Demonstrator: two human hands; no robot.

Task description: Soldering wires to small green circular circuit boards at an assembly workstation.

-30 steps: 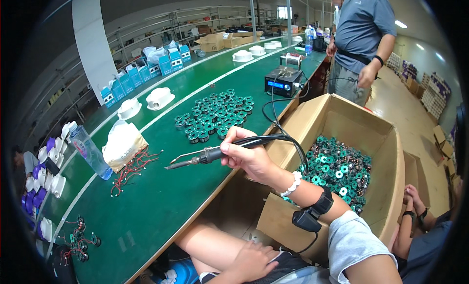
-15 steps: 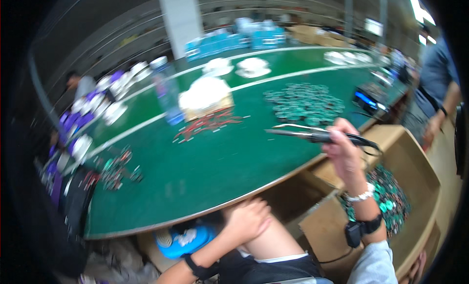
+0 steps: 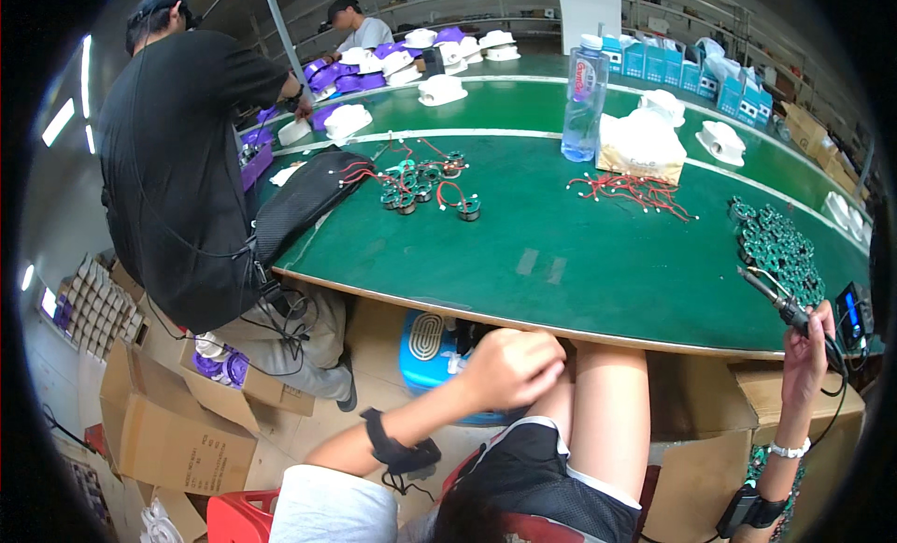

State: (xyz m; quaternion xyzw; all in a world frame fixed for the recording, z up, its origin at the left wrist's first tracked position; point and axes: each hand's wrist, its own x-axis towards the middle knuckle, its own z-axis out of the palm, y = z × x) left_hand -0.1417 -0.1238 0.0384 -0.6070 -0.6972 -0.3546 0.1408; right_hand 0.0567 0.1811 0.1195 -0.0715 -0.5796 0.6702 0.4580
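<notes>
A: Right hand [image 3: 805,351]?
B: One, closed round the handle of an iron [image 3: 791,311].
A: Iron's position?
B: Right end of the table [image 3: 420,263], tip up and to the left, seen against the loose coils [image 3: 777,249]; station [image 3: 852,311], screen lit blue, just right of the hand.
A: Left hand [image 3: 512,367]?
B: One, fingers curled, near the table's front edge. Contents: cannot tell.
A: Remaining stock?
B: Bottle [image 3: 581,104], upright, beside a pack [image 3: 645,149]; red wires [image 3: 635,195], loose, before the pack; wired coils [image 3: 411,184], one cluster, farther left.
</notes>
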